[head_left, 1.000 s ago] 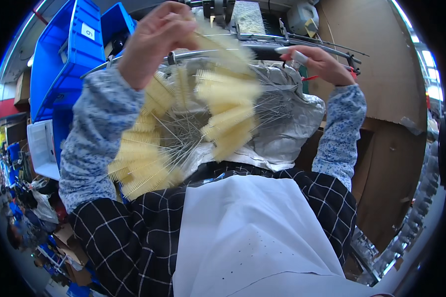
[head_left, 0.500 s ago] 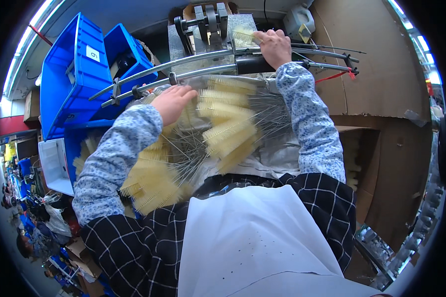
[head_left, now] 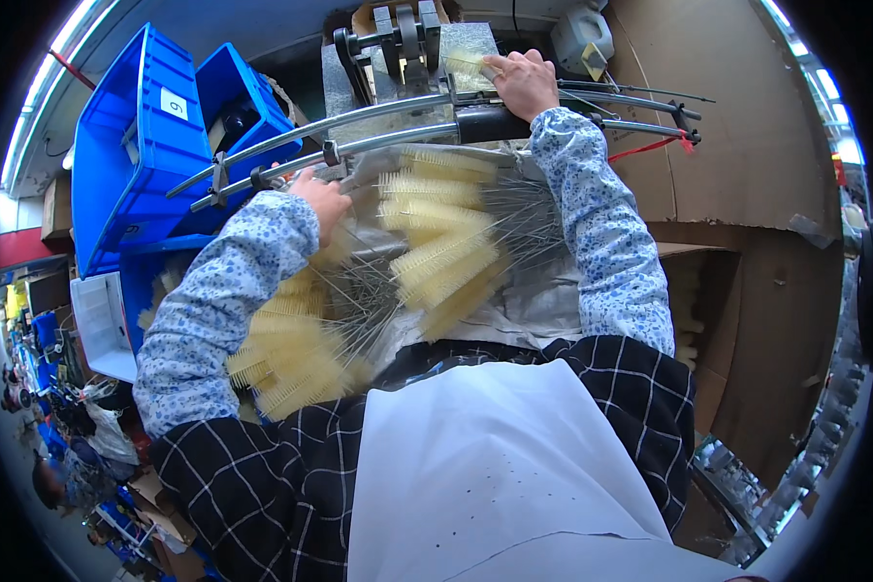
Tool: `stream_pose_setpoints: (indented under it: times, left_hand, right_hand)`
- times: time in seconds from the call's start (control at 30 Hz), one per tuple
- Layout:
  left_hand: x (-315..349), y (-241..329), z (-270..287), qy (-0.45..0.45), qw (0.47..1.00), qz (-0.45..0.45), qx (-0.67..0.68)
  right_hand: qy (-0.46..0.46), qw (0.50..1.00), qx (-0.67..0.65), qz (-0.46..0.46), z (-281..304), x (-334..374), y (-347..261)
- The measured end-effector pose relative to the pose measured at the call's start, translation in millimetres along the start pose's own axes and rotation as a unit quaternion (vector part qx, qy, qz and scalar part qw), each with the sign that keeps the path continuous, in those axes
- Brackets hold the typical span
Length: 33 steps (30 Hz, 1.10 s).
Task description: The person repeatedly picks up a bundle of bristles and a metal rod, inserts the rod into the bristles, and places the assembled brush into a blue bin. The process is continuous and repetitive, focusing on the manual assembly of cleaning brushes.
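My right hand point(head_left: 526, 82) is closed on a round brush with pale yellow bristles point(head_left: 468, 64), at the metal block of a bench device point(head_left: 407, 44). Nearer to me, my left hand point(head_left: 322, 202) is low beside the left part of the two steel rails point(head_left: 388, 142). Its fingers bend and are partly hidden, so what they touch cannot be seen. Between my arms lies a pile of yellow-bristled brushes point(head_left: 446, 257) with thin twisted wire stems point(head_left: 533, 223). A second heap of such brushes point(head_left: 296, 359) rests against my left forearm.
Blue plastic bins point(head_left: 141, 155) stand at the left, with a white tray point(head_left: 104, 325) below them. A white jug point(head_left: 583, 41) is at the back. Large cardboard sheets point(head_left: 737, 107) line the right side. A red strip point(head_left: 650, 147) hangs from the rails' right end.
My left hand has drawn left, away from the middle brushes, and its fingers have turned toward the rails. My right hand keeps its brush at the block. The whole view has shifted slightly.
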<state>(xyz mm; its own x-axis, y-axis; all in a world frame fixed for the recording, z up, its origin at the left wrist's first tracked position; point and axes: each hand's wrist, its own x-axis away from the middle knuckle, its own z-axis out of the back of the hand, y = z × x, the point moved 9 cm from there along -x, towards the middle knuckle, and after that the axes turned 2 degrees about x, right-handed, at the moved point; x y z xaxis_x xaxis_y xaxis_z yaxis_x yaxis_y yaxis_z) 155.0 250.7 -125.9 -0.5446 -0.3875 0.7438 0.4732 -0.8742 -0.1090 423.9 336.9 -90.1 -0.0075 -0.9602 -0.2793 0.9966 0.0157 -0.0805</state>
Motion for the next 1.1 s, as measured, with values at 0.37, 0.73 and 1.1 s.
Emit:
stream_pose_setpoints:
  times: [0.37,0.73,1.1]
  left_hand:
    - [95,-9,36,-0.097,0.968,0.056,0.226]
    - [142,-33,7,0.006,0.889,0.015,0.458]
    - [228,-91,59,0.318,0.743,-0.003,0.589]
  right_hand:
    - [-0.065,0.997,0.041,0.022,-33,-25,7]
    - [0.013,0.993,0.074,-0.091,-5,6,61]
    - [0.078,0.992,-0.078,-0.064,-17,1,28]
